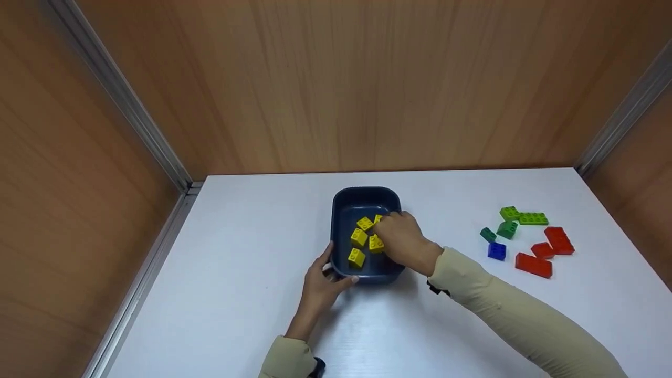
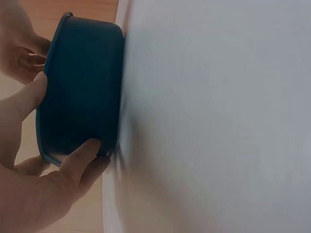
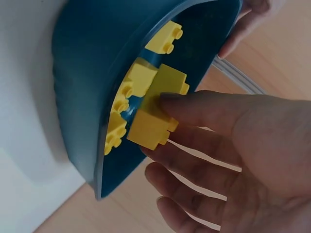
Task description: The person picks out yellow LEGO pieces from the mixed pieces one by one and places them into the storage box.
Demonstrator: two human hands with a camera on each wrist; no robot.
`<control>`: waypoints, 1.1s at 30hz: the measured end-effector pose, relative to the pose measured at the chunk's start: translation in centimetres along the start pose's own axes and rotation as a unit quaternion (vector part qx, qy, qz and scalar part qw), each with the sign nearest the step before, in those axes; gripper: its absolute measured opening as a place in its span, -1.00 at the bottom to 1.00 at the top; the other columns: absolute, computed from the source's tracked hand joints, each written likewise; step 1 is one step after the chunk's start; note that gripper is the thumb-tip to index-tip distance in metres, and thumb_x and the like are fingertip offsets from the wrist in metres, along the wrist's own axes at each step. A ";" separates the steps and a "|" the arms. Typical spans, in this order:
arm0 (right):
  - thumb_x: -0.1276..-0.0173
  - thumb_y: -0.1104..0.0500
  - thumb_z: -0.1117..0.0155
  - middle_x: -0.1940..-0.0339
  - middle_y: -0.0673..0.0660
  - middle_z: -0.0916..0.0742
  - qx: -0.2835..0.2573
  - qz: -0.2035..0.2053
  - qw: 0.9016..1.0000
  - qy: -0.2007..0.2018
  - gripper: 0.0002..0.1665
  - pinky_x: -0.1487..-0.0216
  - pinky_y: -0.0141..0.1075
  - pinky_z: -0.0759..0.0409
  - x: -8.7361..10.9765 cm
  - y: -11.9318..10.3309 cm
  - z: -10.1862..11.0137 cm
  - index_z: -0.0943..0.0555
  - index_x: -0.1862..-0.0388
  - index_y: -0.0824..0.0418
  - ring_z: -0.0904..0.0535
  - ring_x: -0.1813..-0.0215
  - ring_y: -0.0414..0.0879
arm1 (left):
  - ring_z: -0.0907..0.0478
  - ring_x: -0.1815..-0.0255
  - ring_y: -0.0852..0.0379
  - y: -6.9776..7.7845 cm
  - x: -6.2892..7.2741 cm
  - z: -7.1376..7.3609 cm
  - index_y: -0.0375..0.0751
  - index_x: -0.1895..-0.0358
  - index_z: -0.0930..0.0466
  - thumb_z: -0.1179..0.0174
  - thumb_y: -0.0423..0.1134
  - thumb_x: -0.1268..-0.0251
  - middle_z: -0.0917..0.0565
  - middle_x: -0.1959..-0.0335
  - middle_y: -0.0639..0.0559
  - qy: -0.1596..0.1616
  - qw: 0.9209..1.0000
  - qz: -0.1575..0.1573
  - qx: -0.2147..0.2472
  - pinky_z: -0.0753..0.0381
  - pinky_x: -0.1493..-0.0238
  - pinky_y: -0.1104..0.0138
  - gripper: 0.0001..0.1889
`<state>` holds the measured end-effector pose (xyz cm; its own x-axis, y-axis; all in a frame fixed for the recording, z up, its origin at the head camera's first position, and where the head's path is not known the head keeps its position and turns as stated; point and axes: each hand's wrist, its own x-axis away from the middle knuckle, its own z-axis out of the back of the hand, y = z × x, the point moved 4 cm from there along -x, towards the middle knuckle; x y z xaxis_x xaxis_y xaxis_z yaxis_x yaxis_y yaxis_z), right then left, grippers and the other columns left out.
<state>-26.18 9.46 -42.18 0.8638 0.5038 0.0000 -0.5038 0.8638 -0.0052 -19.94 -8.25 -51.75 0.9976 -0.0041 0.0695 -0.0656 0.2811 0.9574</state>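
A dark blue tray (image 1: 366,198) stands on the white table with several yellow bricks (image 1: 359,238) lying loose inside. At its near left corner my left hand (image 1: 320,287) grips the tray, thumb at the near rim and fingers along the left side. The left wrist view shows the fingertips against the outer wall of the tray (image 2: 85,82). My right hand (image 1: 403,239) is over the tray's right side. Seen from the right wrist, that hand pinches a yellow brick (image 3: 147,127) between thumb and fingers, just above the other bricks. In the head view the hand hides that brick.
Right of the tray lie two lime green bricks (image 1: 533,218), two darker green bricks (image 1: 507,229), a blue brick (image 1: 496,251) and three red bricks (image 1: 534,265). Wooden panels (image 1: 336,89) rise behind and beside the table.
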 end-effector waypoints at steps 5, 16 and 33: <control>-0.39 0.28 -0.49 0.13 0.27 -0.83 -0.009 0.018 1.000 -0.022 -0.77 -0.03 0.14 -0.76 -0.4 -0.4 -0.4 -0.78 0.01 0.34 -0.75 0.09 0.19 | -0.43 -0.47 -0.44 0.0 0.1 0.0 -0.16 -0.71 -0.11 -0.59 -0.31 -0.18 -0.27 -0.60 -0.40 -0.007 1.000 -0.005 0.003 -0.64 -0.35 0.07 0.07; -0.39 0.23 -0.51 0.18 0.29 -0.81 -0.002 0.020 0.996 -0.086 -0.75 -0.09 0.16 -0.75 -1.4 -1.3 -0.9 -0.71 0.08 0.37 -0.75 0.12 0.19 | -0.41 -0.48 -0.45 0.0 0.2 0.1 -0.15 -0.72 -0.08 -0.57 -0.31 -0.21 -0.26 -0.60 -0.38 -0.014 1.000 -0.005 0.011 -0.63 -0.37 0.07 0.07; -0.42 0.20 -0.48 0.13 0.28 -0.81 0.022 0.024 0.994 -0.109 -0.73 -0.17 0.11 -0.75 -2.5 -1.9 -1.4 -0.71 0.04 0.37 -0.74 0.05 0.14 | -0.38 -0.51 -0.41 -0.1 0.1 0.1 -0.13 -0.72 -0.08 -0.57 -0.30 -0.21 -0.24 -0.63 -0.35 -0.018 1.000 -0.004 0.022 -0.60 -0.40 0.09 0.07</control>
<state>-27.38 6.51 -43.53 0.8207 0.5288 0.2164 -0.5474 0.8362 0.0328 -19.87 -8.34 -51.81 0.9966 -0.0412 0.0710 -0.0592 0.2380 0.9695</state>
